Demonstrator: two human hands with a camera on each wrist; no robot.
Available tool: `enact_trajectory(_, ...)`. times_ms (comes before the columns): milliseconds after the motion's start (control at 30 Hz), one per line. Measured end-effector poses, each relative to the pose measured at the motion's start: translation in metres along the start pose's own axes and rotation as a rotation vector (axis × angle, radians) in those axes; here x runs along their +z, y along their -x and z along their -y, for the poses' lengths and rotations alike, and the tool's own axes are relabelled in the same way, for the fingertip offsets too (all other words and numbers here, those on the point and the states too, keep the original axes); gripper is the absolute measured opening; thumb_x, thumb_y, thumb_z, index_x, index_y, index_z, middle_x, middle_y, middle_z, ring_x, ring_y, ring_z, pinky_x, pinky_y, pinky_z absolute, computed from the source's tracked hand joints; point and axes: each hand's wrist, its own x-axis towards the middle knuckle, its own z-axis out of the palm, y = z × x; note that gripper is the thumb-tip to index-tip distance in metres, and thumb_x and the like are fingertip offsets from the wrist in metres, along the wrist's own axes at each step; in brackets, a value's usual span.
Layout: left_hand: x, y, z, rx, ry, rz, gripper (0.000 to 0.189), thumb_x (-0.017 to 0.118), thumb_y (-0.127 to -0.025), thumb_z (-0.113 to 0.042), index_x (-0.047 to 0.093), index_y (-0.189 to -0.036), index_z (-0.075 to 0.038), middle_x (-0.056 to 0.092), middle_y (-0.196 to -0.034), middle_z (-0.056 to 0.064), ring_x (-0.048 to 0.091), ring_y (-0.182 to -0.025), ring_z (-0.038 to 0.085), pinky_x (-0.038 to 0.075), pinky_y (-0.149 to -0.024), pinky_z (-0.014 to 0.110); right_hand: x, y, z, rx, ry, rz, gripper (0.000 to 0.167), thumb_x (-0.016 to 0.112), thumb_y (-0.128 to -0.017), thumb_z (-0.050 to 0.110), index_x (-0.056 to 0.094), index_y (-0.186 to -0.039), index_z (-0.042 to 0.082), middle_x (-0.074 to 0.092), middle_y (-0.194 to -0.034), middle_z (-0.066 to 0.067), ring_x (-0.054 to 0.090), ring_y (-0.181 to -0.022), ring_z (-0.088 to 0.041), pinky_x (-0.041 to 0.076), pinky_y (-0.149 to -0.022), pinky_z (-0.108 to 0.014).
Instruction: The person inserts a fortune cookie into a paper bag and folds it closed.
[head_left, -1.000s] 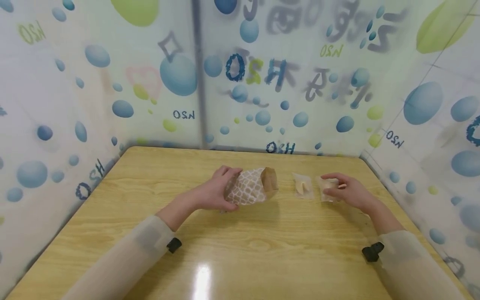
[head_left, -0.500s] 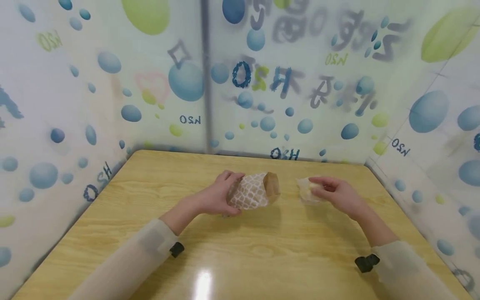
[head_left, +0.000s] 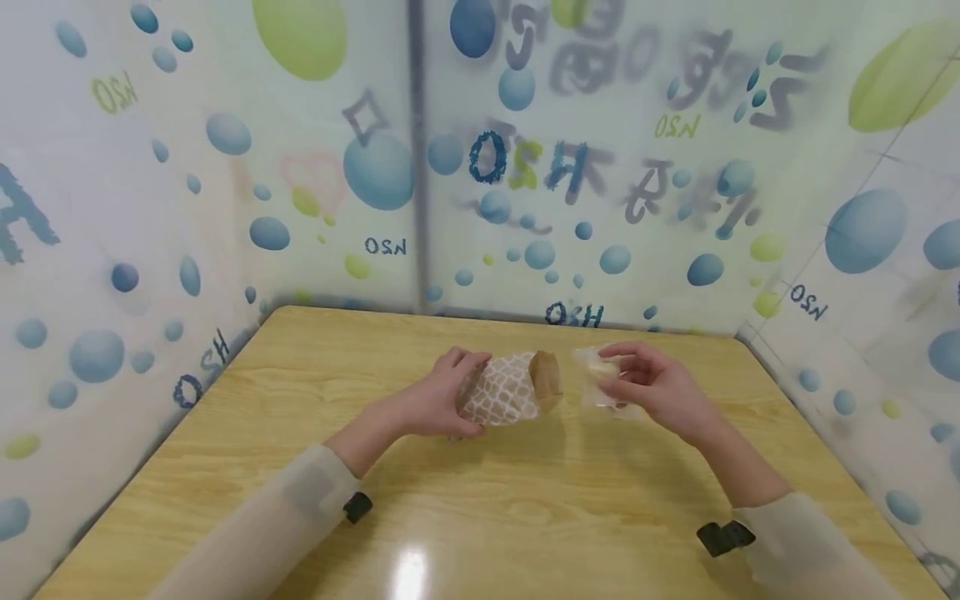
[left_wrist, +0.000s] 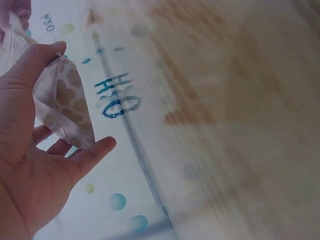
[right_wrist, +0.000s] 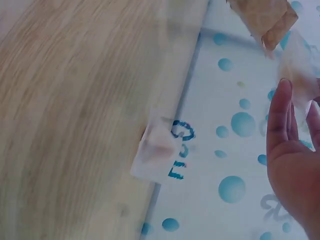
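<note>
My left hand [head_left: 442, 398] grips the closed end of a brown paper bag [head_left: 501, 390] with a white lattice print, thumb on one side and fingers on the other. The bag lies on its side, its mouth gaping to the right. My right hand [head_left: 648, 385] pinches a small clear packet [head_left: 590, 371] with a pale, folded cookie-like piece inside, a short way right of the bag's mouth. In the right wrist view this packet [right_wrist: 298, 72] hangs clear of the table, while a second such packet [right_wrist: 156, 150] lies on it. In the head view the right hand mostly hides that second packet.
The wooden table [head_left: 525, 508] meets a wall [head_left: 645, 225] printed with blue and green drops at the back, with further walls at left and right. Black wrist cameras sit at the left cuff [head_left: 357, 507] and the right cuff [head_left: 725, 538].
My right hand has picked up the right-hand packet and carried it left over the other one, toward the bag's mouth. My left hand keeps its grip on the bag. The head view has shifted slightly.
</note>
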Motion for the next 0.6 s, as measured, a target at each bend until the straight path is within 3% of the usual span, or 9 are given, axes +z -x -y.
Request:
enact_trajectory(167,0.002,0.001,0.0,0.013,0.006,-0.012,0.109,0.094,-0.082,-0.023,0.031,-0.17,-0.008,0.042,-0.152,0.02,0.044,-0.14,0.035,0.047,-0.12,0.056,0.012,-0.002,0.011,-0.061,0.027,0.038,0.038,0.081,-0.102,0.024,0.071,-0.138,0.019,0.067,-0.097,-0.007,0.065,-0.076,-0.028,0.059,-0.068,-0.032)
enact_trajectory(367,0.004,0.002,-0.001,0.022,0.022,-0.007,0.108,0.094,-0.081,-0.021,0.033,-0.169,-0.007,0.042,-0.15,0.019,0.045,-0.137,0.034,0.049,-0.118,0.055,0.027,-0.006,0.016,-0.066,0.066,0.087,0.035,0.08,-0.102,0.025,0.073,-0.136,0.017,0.07,-0.104,-0.01,0.059,-0.075,-0.021,0.052,-0.064,-0.029)
enact_trajectory(600,0.002,0.003,-0.005,0.015,0.053,0.016,0.108,0.093,-0.082,-0.02,0.03,-0.17,-0.01,0.039,-0.154,0.019,0.045,-0.138,0.034,0.05,-0.117,0.055,0.036,-0.013,0.02,-0.073,0.112,0.033,0.034,0.082,-0.101,0.024,0.075,-0.134,0.018,0.071,-0.105,-0.009,0.054,-0.073,-0.016,0.048,-0.06,-0.028)
